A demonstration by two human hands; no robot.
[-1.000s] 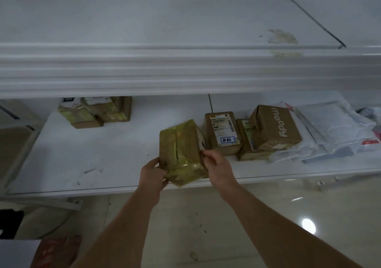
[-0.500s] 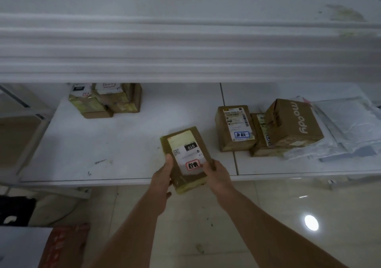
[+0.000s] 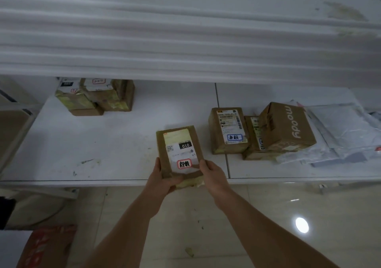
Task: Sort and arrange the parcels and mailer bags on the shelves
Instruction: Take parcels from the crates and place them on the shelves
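A small brown parcel [image 3: 179, 150] with a white label marked 010 and a red-framed sticker lies label up at the front edge of the white lower shelf [image 3: 115, 144]. My left hand [image 3: 162, 178] grips its near left corner. My right hand [image 3: 212, 175] grips its near right corner, thumb on the label. To the right stand a labelled brown box [image 3: 226, 130], a flatter parcel [image 3: 252, 139] and a brown "moody" box [image 3: 285, 126] leaning on white mailer bags [image 3: 338, 133]. Two taped parcels [image 3: 94, 95] sit at the back left of the shelf.
The thick white upper shelf [image 3: 185, 40] overhangs the lower one. Beige tiled floor [image 3: 185, 226] lies below, with a red-printed carton [image 3: 47, 245] at the bottom left and a shelf bracket [image 3: 70, 191] under the front edge.
The parcel was turned from its taped side to label up and brought down flat near the shelf's front edge, both hands still holding it.
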